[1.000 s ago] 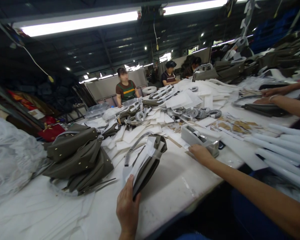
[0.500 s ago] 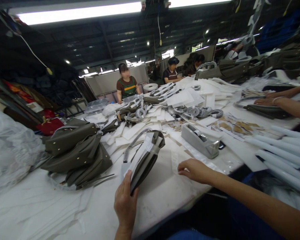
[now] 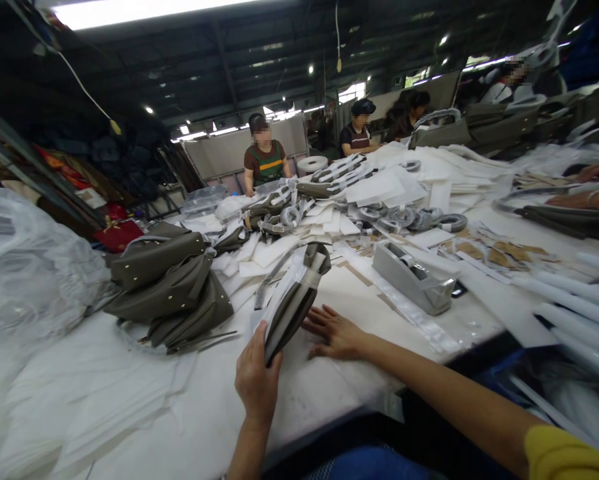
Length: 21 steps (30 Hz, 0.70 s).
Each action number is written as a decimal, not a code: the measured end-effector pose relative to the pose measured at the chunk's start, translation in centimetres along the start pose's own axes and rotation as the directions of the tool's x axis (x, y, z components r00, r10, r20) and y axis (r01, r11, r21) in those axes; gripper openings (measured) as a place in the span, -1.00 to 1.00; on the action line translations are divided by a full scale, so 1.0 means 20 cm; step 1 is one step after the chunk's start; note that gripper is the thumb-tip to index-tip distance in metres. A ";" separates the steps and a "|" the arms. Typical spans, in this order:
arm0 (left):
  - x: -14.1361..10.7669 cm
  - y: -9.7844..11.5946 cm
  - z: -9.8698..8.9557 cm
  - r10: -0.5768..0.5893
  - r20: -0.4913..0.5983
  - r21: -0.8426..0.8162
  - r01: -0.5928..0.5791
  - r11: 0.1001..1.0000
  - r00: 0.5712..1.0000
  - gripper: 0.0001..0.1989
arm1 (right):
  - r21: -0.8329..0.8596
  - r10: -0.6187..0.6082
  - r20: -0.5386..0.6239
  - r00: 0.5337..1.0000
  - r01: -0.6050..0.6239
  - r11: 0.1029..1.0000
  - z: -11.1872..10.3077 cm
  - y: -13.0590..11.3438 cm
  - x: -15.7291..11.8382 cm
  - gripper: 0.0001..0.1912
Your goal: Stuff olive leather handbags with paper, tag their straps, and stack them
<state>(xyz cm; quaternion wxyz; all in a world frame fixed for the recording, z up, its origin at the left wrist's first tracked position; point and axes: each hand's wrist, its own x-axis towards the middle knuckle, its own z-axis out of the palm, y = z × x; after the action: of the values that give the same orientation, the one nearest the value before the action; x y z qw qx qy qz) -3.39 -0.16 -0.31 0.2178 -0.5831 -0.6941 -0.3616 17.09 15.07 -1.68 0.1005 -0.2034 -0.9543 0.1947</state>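
Note:
My left hand (image 3: 257, 383) is closed around the lower end of a folded olive handbag (image 3: 290, 313), which tilts up from the white table (image 3: 299, 420). Pale wrapping (image 3: 283, 283) covers part of the bag's left side, and a light band (image 3: 311, 277) crosses its upper part. A grey-wrapped handle (image 3: 272, 273) loops out to the left. Just right of the bag, my right hand (image 3: 340, 335) lies low over the table with its fingers spread. Its fingertips are close to the bag's edge; whether they touch it I cannot tell.
A grey tape dispenser (image 3: 413, 280) stands to the right. Stacked olive bags (image 3: 166, 293) and a clear plastic heap (image 3: 34, 267) lie left. White sheets (image 3: 379, 187) and wrapped handles (image 3: 404, 217) pile up behind. White rolls (image 3: 574, 293) and a co-worker's hand (image 3: 572, 200) are at right.
My right hand has moved left, from near the tape dispenser to beside the bag, and its fingers have spread from a pinch. My left hand still grips the bag. The view has shifted slightly.

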 end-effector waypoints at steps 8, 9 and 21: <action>0.14 0.02 -0.06 0.113 -0.054 0.033 -0.111 0.993 0.992 -0.42 | 0.042 0.010 -0.168 0.986 -0.003 0.999 -0.05 -0.13 -0.18 -0.27; 0.15 0.03 -0.07 0.135 -0.061 0.035 -0.133 0.990 0.989 -0.43 | 0.028 -0.016 -0.149 0.989 0.020 0.999 -0.03 -0.14 -0.24 -0.28; -0.04 0.25 0.03 0.474 -0.021 -0.008 -0.474 0.881 0.881 -0.65 | -0.114 -0.479 -0.420 0.771 0.479 0.870 -0.11 -0.33 -0.41 -0.65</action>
<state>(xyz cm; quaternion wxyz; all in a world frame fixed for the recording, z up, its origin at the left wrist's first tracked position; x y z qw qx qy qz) 1.73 0.05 -0.06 0.3021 -0.7330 -0.5262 -0.3074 22.73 6.68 2.09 0.3572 0.0081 -0.9273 0.1120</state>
